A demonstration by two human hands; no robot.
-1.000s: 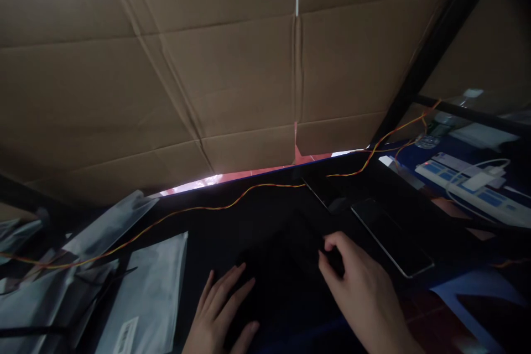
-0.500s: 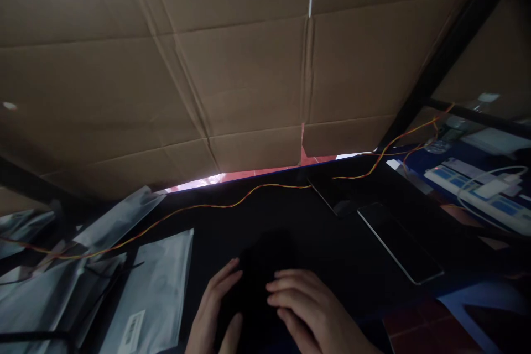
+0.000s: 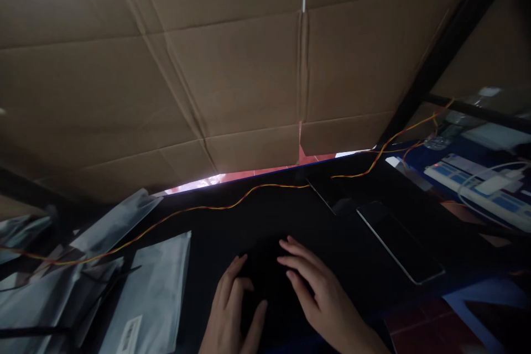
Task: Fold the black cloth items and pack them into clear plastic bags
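We see our left hand [image 3: 234, 307] and right hand [image 3: 323, 293] at a black table [image 3: 240, 224], fingers loosely curled, partly spread; whether they hold anything dark, we cannot tell. A phone [image 3: 400, 243] lies to their right, a pouch [image 3: 153, 282] left.

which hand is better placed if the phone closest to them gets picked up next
Probably the right hand: it is nearer the phone, between it and the left hand, with nothing visible in its way.

The left hand [image 3: 230, 310], at six o'clock, points its bent fingers [image 3: 227, 283] toward one; the right hand [image 3: 327, 298], at five, aims loosely curved ones toward ten.
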